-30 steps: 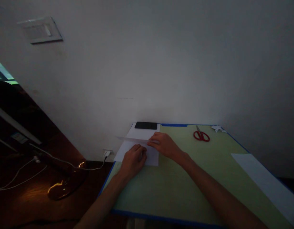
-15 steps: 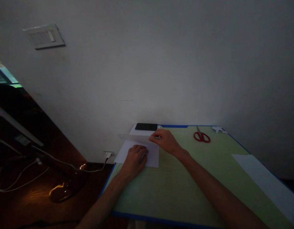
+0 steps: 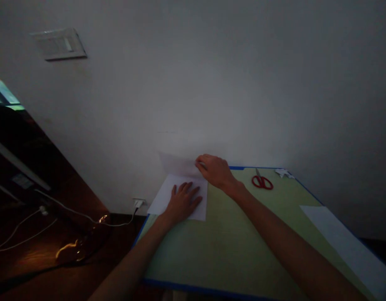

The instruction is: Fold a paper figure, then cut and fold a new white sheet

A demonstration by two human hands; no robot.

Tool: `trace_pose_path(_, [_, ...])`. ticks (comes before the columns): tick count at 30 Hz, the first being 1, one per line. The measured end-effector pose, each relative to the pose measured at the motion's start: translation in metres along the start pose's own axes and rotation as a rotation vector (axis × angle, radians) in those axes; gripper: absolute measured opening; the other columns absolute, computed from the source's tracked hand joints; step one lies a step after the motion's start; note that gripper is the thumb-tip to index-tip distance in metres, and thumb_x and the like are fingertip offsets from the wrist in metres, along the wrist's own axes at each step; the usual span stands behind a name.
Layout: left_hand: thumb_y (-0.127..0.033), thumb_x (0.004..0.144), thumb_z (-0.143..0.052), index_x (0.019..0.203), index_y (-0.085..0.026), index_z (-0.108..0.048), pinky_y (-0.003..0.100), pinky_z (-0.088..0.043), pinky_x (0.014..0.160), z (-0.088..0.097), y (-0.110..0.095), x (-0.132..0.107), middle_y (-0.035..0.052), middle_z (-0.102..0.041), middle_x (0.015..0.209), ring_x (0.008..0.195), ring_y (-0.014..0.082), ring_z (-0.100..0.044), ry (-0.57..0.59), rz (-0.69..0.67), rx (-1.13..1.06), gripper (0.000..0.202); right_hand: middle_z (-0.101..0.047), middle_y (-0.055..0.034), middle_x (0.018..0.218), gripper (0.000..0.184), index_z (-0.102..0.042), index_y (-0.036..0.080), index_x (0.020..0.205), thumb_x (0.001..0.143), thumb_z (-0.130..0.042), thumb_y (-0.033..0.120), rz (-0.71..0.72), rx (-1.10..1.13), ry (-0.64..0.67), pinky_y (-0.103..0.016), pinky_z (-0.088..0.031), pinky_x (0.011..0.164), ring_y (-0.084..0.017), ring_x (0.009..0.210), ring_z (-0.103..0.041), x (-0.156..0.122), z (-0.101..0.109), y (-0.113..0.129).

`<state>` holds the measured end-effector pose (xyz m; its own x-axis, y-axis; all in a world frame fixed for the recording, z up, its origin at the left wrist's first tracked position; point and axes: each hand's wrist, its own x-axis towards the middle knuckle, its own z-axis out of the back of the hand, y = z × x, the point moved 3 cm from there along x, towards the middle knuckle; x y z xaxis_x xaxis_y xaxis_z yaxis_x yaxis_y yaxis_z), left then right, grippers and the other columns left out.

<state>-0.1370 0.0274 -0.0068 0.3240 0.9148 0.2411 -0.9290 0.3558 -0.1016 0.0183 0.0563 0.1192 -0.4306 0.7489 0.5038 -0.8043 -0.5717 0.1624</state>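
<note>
My left hand point(image 3: 183, 202) lies flat with its fingers spread on white paper point(image 3: 163, 198) at the table's left side. My right hand point(image 3: 214, 170) pinches the edge of a raised, blurred piece of paper point(image 3: 177, 164), which stands tilted up toward the wall. Whether this raised part joins the paper beneath my left hand, I cannot tell. Beyond my right hand, red-handled scissors point(image 3: 261, 180) rest on the table, blades pointing to the wall.
The pale green table point(image 3: 237, 246) has a blue edge and meets the wall. White scraps point(image 3: 284, 173) lie at its far right corner, and a long white sheet point(image 3: 346, 246) along its right side. A charger point(image 3: 138, 204) with a white cable is plugged in at left.
My right hand has moved up and away with the paper, which now stands higher and hides the black phone. My left hand's fingers have spread out on the paper.
</note>
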Motion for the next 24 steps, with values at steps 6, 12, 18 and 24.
trace_pose_path(6, [-0.052,0.101,-0.042,0.146,-0.031,-0.051,0.065,-0.024,0.117,-0.001,-0.004,-0.004,0.0099,-0.045,0.156,0.145,0.0325,-0.038,-0.006,0.01,0.03,0.049,-0.072,-0.0056,0.113,0.023,-0.067,0.024,0.106,0.102,-0.047,0.034,-0.026,-0.064,-0.091,-0.031,-0.042,0.071,-0.023,0.097,-0.066,0.033,0.018,-0.005])
trace_pose_path(12, [-0.052,0.101,-0.043,0.145,-0.031,-0.052,0.067,-0.023,0.117,-0.003,-0.002,-0.003,0.0105,-0.047,0.155,0.144,0.0335,-0.039,-0.04,0.005,0.01,0.049,-0.073,-0.0067,0.111,0.024,-0.07,0.023,0.104,0.101,-0.048,0.032,0.027,-0.063,-0.121,-0.031,-0.043,0.073,-0.023,0.097,-0.065,0.057,0.026,-0.007])
trace_pose_path(18, [-0.05,0.101,-0.043,0.143,-0.029,-0.054,0.069,-0.023,0.116,-0.001,-0.003,-0.005,0.0119,-0.047,0.154,0.143,0.0351,-0.039,-0.036,0.001,-0.016,0.048,-0.074,-0.0079,0.112,0.025,-0.074,0.025,0.105,0.099,-0.051,0.032,-0.007,-0.028,-0.149,-0.035,-0.046,0.08,-0.025,0.102,-0.064,0.075,0.027,-0.011])
trace_pose_path(24, [-0.049,0.101,-0.045,0.143,-0.03,-0.053,0.068,-0.022,0.117,-0.002,-0.002,-0.005,0.0114,-0.047,0.154,0.143,0.0347,-0.039,-0.047,-0.001,-0.02,0.048,-0.075,-0.008,0.112,0.023,-0.075,0.025,0.103,0.096,-0.055,0.032,-0.026,-0.016,-0.202,-0.039,-0.048,0.083,-0.027,0.102,-0.066,0.094,0.04,-0.017])
